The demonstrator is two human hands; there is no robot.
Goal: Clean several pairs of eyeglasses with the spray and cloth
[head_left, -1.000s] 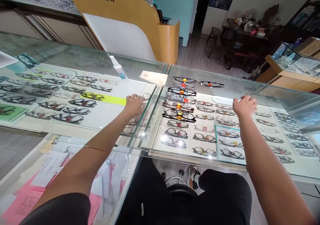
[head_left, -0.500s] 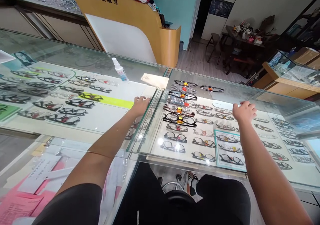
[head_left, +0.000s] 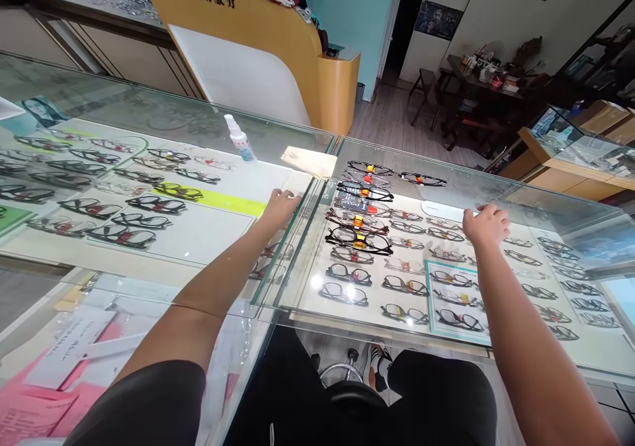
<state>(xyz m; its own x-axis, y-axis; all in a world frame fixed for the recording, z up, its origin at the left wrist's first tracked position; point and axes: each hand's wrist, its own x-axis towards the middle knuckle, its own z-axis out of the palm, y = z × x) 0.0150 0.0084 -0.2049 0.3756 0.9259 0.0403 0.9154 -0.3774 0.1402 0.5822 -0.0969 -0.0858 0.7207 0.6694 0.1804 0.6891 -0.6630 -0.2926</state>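
The left hand (head_left: 282,209) and right hand (head_left: 487,224), fingers loosely bent, apparently holding nothing, seem to rest on the clear glass counter (head_left: 466,191) for support, flanking black-rimmed eyeglasses (head_left: 358,239) at frame centre, probably lined up within reach.

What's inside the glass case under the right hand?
Rows of eyeglasses and a teal-edged panel are visible inside. The right hand and forearm cover a strip of the view; whatever lies directly behind them is hidden.
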